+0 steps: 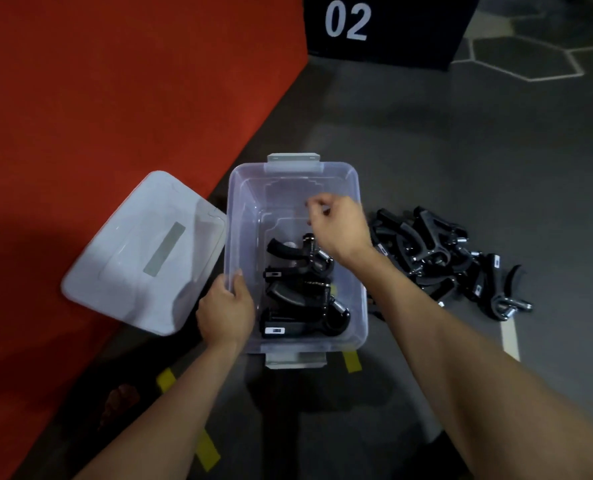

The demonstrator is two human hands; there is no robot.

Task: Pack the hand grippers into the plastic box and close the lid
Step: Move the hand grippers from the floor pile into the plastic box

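Note:
A clear plastic box (236, 209) stands open on the dark floor. Three black hand grippers (302, 292) lie in its near half. My left hand (226, 313) grips the box's left rim near the front corner. My right hand (340, 226) hovers over the middle of the box, fingers loosely curled and apart, with nothing in it. A pile of several black hand grippers (440, 258) lies on the floor right of the box. The pale lid (142, 251) rests flat to the left, partly on the red mat.
A red mat (115, 98) covers the floor on the left. A black block marked 02 (385, 26) stands at the back. Yellow tape marks (352, 362) sit around the box's near end, and a white strip (509, 337) lies to the right.

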